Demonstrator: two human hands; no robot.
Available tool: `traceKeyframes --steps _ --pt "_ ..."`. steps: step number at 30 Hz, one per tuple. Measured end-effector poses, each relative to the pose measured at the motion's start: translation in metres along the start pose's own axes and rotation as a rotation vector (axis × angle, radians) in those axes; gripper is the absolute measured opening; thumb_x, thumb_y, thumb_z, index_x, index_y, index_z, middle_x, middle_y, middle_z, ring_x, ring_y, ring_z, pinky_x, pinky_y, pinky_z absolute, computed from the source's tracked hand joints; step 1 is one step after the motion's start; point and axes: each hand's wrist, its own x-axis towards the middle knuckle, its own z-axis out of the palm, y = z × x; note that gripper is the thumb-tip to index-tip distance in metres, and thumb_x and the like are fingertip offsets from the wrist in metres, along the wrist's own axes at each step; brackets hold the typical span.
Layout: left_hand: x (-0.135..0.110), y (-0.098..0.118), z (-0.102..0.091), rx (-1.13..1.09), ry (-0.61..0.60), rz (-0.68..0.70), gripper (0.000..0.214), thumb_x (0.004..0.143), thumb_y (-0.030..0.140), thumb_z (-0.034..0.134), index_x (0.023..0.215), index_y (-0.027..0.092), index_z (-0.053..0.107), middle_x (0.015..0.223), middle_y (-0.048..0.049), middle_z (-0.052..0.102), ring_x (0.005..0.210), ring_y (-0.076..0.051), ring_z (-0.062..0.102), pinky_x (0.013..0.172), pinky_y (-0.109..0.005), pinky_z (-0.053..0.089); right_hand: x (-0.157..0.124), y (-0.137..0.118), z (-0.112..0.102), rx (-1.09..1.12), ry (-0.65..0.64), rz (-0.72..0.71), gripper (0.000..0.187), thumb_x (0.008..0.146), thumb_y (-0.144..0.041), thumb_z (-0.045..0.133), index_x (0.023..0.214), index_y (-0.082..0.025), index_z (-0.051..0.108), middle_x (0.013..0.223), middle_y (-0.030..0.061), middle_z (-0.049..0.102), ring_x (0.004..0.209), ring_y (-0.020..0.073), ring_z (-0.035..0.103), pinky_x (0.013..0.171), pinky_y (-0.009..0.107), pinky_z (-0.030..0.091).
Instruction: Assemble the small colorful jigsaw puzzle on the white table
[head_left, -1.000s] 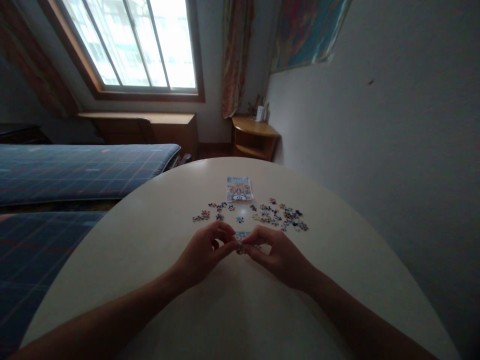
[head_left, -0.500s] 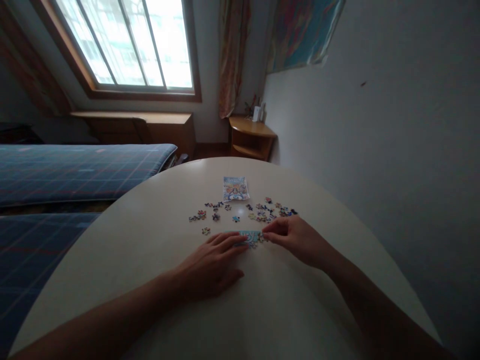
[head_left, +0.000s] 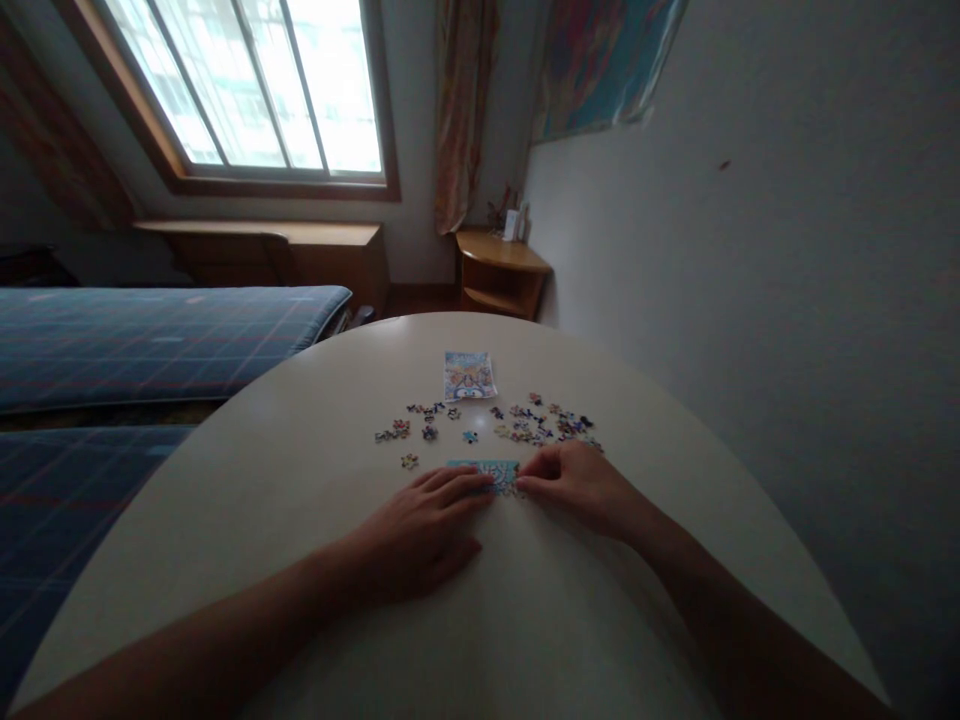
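A strip of joined jigsaw puzzle pieces (head_left: 501, 469), light blue in colour, lies on the white table. My left hand (head_left: 420, 535) rests palm down with its fingers stretched over the strip's left part, hiding some of it. At the strip's right end, thumb and forefinger of my right hand (head_left: 581, 485) are pinched on a puzzle piece (head_left: 519, 489), mostly hidden by the fingertips. Loose pieces are scattered beyond both hands: a cluster (head_left: 525, 430) at right, a smaller group (head_left: 430, 433) at left, and a blue piece (head_left: 470, 437) between them.
A small printed picture sheet (head_left: 469, 378) lies behind the pieces on the round white table (head_left: 315, 460). To the left is a plaid mattress (head_left: 172, 340). A wall (head_left: 750, 300) runs along the right, and a wooden corner shelf (head_left: 502, 255) stands past the table.
My right hand has shifted slightly left and nearer, bringing the piece against the strip's right end. My left hand keeps its place on the strip. The view has tilted a little.
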Motion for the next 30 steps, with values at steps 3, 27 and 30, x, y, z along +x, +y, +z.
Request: traceKeyframes --steps 3,27,30 --pt "-0.0001 0.0 -0.0004 -0.008 0.01 0.007 0.051 0.094 0.026 0.054 0.143 0.021 0.044 0.15 -0.0087 0.047 0.138 -0.027 0.042 0.116 -0.049 0.036 0.0004 0.0019 0.0018 -0.026 0.035 -0.027 0.016 0.076 -0.031 0.069 0.078 -0.018 0.077 0.073 0.0045 0.076 0.066 0.0168 0.067 0.059 0.026 0.045" --pt "-0.0011 -0.0007 0.0008 0.011 -0.008 -0.004 0.052 0.093 0.026 0.055 0.143 0.021 0.045 0.151 -0.0095 0.046 0.138 -0.029 0.042 0.115 -0.05 0.038 0.0026 0.0023 0.0027 -0.163 0.21 -0.117 0.017 0.079 -0.031 0.07 0.09 -0.018 0.072 0.079 0.0043 0.071 0.068 0.0159 0.061 0.063 0.027 0.043" --pt "-0.0007 -0.0002 0.0003 0.014 -0.016 -0.009 0.051 0.093 0.026 0.054 0.143 0.021 0.044 0.151 -0.0092 0.046 0.139 -0.029 0.042 0.115 -0.05 0.038 -0.0002 -0.0003 0.0051 -0.203 0.181 -0.138 0.018 0.074 -0.027 0.074 0.09 -0.019 0.072 0.081 0.0038 0.069 0.069 0.0157 0.061 0.063 0.026 0.043"
